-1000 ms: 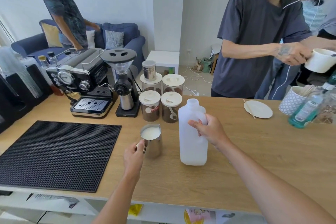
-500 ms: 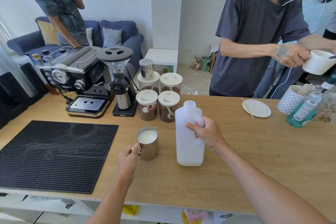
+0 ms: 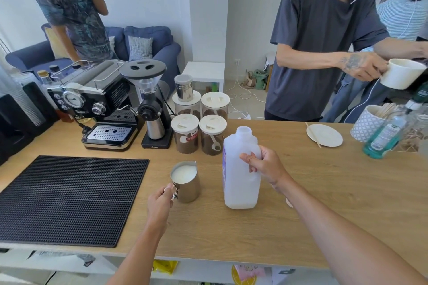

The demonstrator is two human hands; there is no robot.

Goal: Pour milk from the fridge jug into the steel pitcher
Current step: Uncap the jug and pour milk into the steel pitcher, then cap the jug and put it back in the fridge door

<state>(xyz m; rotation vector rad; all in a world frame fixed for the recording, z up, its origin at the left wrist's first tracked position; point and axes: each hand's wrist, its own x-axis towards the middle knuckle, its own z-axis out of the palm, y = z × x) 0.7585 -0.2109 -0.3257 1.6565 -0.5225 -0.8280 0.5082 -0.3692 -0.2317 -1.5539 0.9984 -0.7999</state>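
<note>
A steel pitcher (image 3: 188,186) stands upright on the wooden counter (image 3: 301,203), filled with milk nearly to its rim. My left hand (image 3: 161,203) grips its handle from the near side. To its right the white plastic milk jug (image 3: 240,169) stands upright on the counter, uncapped, with milk visible low inside. My right hand (image 3: 266,166) is wrapped around the jug's handle on its right side.
A black rubber mat (image 3: 64,199) covers the counter's left. Behind stand an espresso machine (image 3: 97,109), a grinder (image 3: 150,109) and several lidded coffee jars (image 3: 199,122). A saucer (image 3: 324,134), stirrer cup (image 3: 368,122) and blue bottle (image 3: 384,136) sit far right. A person (image 3: 324,48) across holds a white cup.
Both hands keep their grips on the standing pitcher and jug. The view has tilted slightly. The person at the back left has raised a hand to the face.
</note>
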